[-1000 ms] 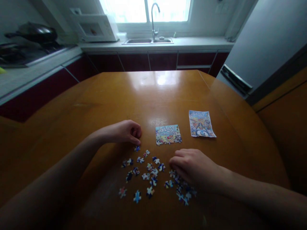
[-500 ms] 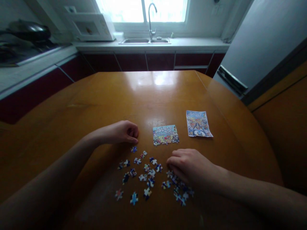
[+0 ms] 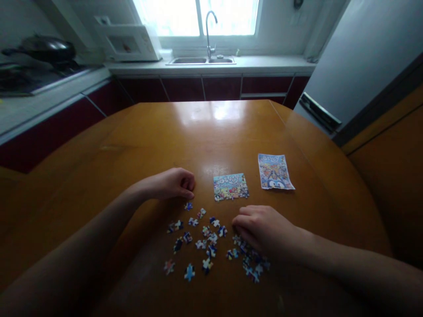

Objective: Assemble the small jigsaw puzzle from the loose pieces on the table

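Observation:
Several loose jigsaw pieces [image 3: 205,240] lie scattered on the wooden table [image 3: 205,136] in front of me. A partly joined puzzle block [image 3: 230,186] sits just beyond them, and a printed picture card [image 3: 275,171] lies to its right. My left hand [image 3: 172,183] rests curled on the table, its fingertips just above one loose piece [image 3: 188,205]; nothing shows in its grip. My right hand [image 3: 262,228] lies palm down with fingers bent over the right part of the pile, covering some pieces.
Behind the table runs a counter with a sink and tap [image 3: 209,48], and a white microwave [image 3: 127,42] to the left. A pan [image 3: 46,47] sits on the stove at far left. A grey fridge [image 3: 357,61] stands at the right.
Both hands stay almost where they were. Only the camera has shifted slightly, so the whole scene moves a little in the picture.

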`<state>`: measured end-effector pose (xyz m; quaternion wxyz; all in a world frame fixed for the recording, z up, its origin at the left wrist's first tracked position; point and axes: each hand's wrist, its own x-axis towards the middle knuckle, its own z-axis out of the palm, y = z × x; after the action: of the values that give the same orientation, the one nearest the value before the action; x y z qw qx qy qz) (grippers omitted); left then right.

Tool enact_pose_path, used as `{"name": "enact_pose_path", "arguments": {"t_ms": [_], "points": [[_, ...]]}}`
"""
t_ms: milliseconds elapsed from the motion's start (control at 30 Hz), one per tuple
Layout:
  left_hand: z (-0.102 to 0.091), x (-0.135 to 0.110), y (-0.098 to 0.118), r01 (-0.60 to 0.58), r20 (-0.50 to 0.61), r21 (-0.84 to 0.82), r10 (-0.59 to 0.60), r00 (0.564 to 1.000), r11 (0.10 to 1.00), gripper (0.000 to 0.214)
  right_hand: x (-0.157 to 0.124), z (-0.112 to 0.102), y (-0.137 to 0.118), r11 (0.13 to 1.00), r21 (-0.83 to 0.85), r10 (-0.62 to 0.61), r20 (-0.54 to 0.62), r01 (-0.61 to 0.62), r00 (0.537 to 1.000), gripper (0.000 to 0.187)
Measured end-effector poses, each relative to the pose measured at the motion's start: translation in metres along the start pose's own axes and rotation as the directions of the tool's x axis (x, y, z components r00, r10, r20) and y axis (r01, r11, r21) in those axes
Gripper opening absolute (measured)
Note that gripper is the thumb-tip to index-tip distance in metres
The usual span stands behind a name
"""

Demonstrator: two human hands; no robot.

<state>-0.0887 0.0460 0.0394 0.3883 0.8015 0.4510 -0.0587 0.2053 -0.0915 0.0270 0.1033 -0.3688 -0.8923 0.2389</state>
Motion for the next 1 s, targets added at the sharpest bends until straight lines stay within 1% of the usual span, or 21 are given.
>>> {"name": "enact_pose_path", "arguments": {"t_ms": [200, 467, 733, 1000], "points": [[-0.0003, 0.0003, 0.0039, 0.010, 0.003, 0.012, -0.010, 1.000, 1.000, 0.024, 0.0000, -0.0021, -0.0019, 1.000, 0.023, 0.014, 0.011, -0.014, 1.000, 0.017], [0.0000, 0.0007, 0.0004, 0.009, 0.000, 0.018, -0.009, 1.000, 1.000, 0.024, -0.0001, -0.0013, -0.0001, 1.000, 0.015, 0.017, 0.018, -0.017, 1.000, 0.016], [-0.0012, -0.0008, 0.0064, 0.014, 0.005, 0.019, -0.014, 1.000, 1.000, 0.025, 0.0002, -0.0023, -0.0019, 0.999, 0.037, 0.018, 0.013, -0.018, 1.000, 0.017], [-0.0011, 0.0020, 0.0026, 0.016, 0.033, 0.050, -0.017, 0.999, 0.999, 0.027, 0.0006, -0.0018, -0.0007, 1.000, 0.004, 0.022, 0.018, -0.022, 1.000, 0.018]]}}
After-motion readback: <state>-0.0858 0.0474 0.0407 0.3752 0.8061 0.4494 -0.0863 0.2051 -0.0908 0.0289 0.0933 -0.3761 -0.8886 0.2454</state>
